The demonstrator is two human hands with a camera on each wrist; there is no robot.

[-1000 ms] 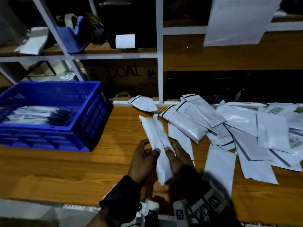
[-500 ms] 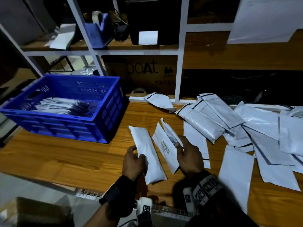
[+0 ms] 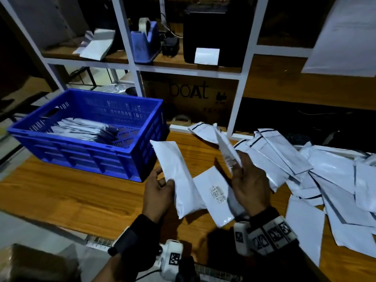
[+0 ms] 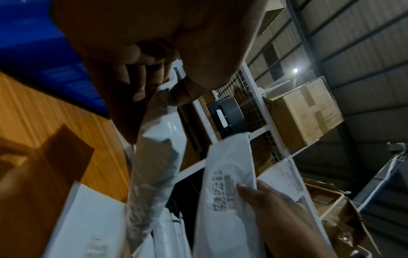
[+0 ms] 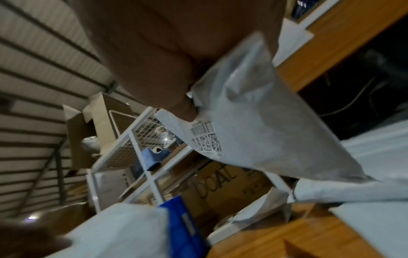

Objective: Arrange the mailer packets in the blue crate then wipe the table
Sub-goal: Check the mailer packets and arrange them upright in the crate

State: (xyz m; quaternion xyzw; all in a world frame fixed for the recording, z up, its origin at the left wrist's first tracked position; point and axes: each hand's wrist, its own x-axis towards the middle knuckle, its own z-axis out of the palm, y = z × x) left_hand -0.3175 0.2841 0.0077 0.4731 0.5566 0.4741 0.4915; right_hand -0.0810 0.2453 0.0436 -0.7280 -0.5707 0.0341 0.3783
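My left hand (image 3: 162, 181) grips a plain white mailer packet (image 3: 175, 171) by its lower edge, just right of the blue crate (image 3: 142, 159). In the left wrist view that packet (image 4: 154, 174) hangs from my pinching fingers. My right hand (image 3: 237, 166) holds a second packet (image 3: 224, 148) upright; the right wrist view shows my thumb on this labelled packet (image 5: 253, 122). A third labelled packet (image 3: 215, 198) lies flat between my hands, its right edge under my right hand. Several packets (image 3: 81, 129) lie inside the crate. A loose heap of packets (image 3: 305, 169) covers the table's right side.
The wooden table (image 3: 71, 196) runs along a white shelf frame (image 3: 236, 110). Behind stand a cardboard box (image 3: 189, 94), a tape roll (image 3: 181, 120), a blue tape dispenser (image 3: 144, 43) and a black printer (image 3: 215, 31). One packet (image 3: 201, 129) lies at the shelf's foot.
My hands have drawn apart, each with a packet: the left one moved toward the crate, the right one rose. The labelled packet now lies on the table between them.
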